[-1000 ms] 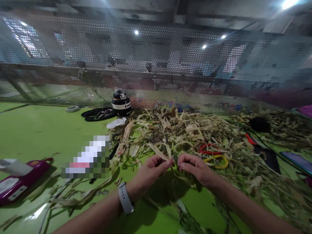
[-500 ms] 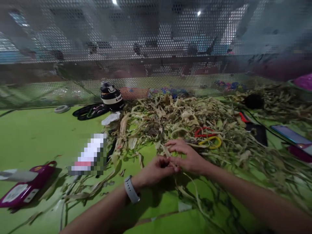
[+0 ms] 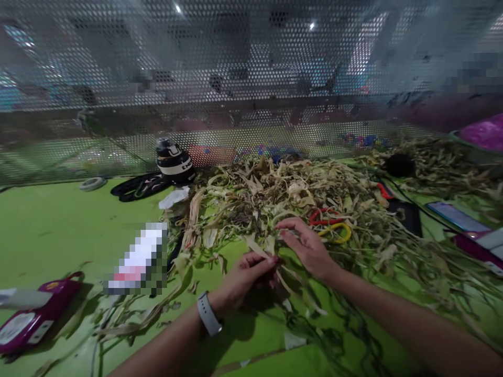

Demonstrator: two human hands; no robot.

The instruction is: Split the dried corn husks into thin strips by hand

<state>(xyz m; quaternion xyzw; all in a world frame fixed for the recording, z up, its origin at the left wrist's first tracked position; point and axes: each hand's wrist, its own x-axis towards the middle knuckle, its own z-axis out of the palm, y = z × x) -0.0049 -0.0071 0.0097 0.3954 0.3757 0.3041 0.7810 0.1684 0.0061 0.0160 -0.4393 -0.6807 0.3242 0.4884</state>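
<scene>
Low over the green tabletop, my left hand (image 3: 251,272) pinches a few dried leaf strips (image 3: 257,247) between thumb and fingers, their ends sticking out to both sides. My right hand (image 3: 308,248) is just right of it and apart from it, fingers stretched forward at the near edge of the pile of dried leaves (image 3: 271,183). I see nothing held in it. Just beyond the right hand, a red loop handle (image 3: 320,215) and a yellow loop handle (image 3: 341,233) show among the leaves. A grey watch band (image 3: 209,314) is on my left wrist.
A perforated metal screen (image 3: 243,68) rises behind the table (image 3: 58,225). Left lie a dark bottle (image 3: 175,163), a black strap (image 3: 137,186), white paper (image 3: 174,198), a blurred-out item (image 3: 137,259) and a purple device (image 3: 35,314). On the right are a phone (image 3: 458,215) and a cable.
My right hand has come away from the left, its fingers parting from the strips. The left hand keeps the strips, which now show more fully. The view has shifted slightly.
</scene>
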